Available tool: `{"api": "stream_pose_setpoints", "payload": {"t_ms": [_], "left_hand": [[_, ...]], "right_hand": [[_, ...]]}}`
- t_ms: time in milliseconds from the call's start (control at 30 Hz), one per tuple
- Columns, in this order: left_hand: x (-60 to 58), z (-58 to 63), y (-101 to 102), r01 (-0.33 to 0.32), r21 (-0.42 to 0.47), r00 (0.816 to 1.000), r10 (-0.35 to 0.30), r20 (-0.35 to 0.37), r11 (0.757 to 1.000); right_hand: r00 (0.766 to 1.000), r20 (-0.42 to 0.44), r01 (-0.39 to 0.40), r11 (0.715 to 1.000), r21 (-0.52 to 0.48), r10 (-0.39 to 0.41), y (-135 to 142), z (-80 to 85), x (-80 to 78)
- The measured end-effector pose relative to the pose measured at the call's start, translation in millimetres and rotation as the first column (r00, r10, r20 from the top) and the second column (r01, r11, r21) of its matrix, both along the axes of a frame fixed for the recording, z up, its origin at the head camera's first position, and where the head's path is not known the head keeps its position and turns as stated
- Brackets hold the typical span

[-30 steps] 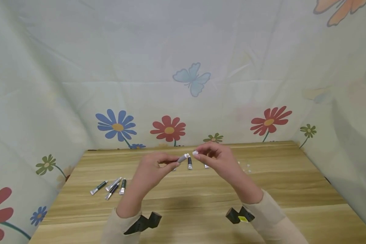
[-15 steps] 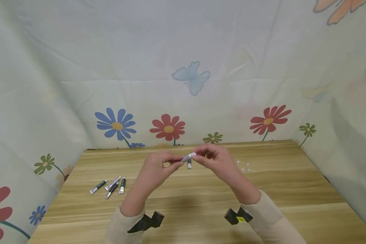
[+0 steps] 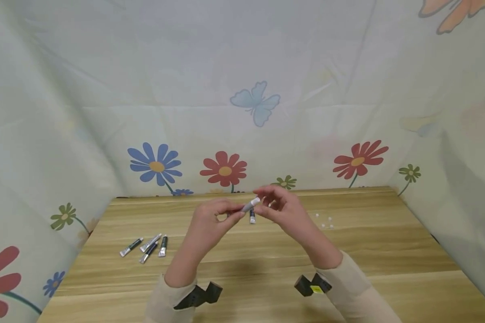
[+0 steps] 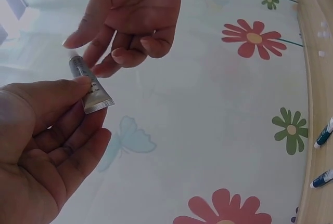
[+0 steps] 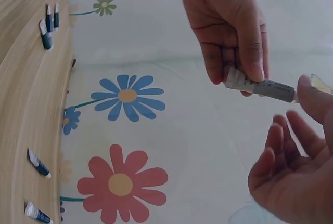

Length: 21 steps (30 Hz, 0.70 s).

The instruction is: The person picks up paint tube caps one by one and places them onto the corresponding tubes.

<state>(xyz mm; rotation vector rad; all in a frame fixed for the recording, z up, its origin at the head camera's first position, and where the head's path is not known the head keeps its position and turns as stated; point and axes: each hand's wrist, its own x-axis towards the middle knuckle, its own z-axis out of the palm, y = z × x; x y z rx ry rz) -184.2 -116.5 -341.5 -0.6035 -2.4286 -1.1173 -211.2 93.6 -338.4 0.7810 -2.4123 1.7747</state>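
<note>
My left hand pinches a small grey paint tube near its flat silver crimped end, between thumb and fingers. The tube is held up above the table, its white cap toward my right hand. The right thumb and index finger are at that cap, one on each side, and the other right fingers are loosely bent. In the right wrist view the thumb covers most of the cap. Behind the hands a dark-labelled paint tube lies on the table, partly hidden.
Several paint tubes lie in a loose group at the left of the wooden table. Several tiny white pieces are scattered to the right of my right hand. A flower-printed cloth hangs behind the table.
The white cap, held apart from the tube by the right hand earlier, has come onto the tube's end. The right fingers have since spread slightly around it, and the left hand has moved slightly right.
</note>
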Motion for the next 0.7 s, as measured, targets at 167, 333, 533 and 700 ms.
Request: {"api": "stream_pose_setpoints", "payload": {"t_ms": [167,333,533,700], "left_hand": [[0.0,-0.4,3.1,0.006,0.005,1.000,-0.006,0.030,1.000],[0.8,-2.3,4.9,0.012,0.009,0.998,-0.013,0.066,1.000],[0.9,-2.8,5.4,-0.008,0.013,0.996,0.007,0.084,1.000],[0.5,-2.3,6.1,0.011,0.018,0.996,-0.012,0.086,1.000]], "right_hand": [[0.999,0.015,-0.038,0.998,-0.045,0.038,1.4,-0.1,0.6],[1.000,0.004,0.014,1.000,0.015,-0.014,1.9,-0.1,-0.6],[0.993,0.065,-0.093,0.995,-0.019,0.094,6.5,-0.8,-2.7],[0.995,0.095,-0.043,0.999,-0.016,0.044,6.7,-0.3,-5.0]]}}
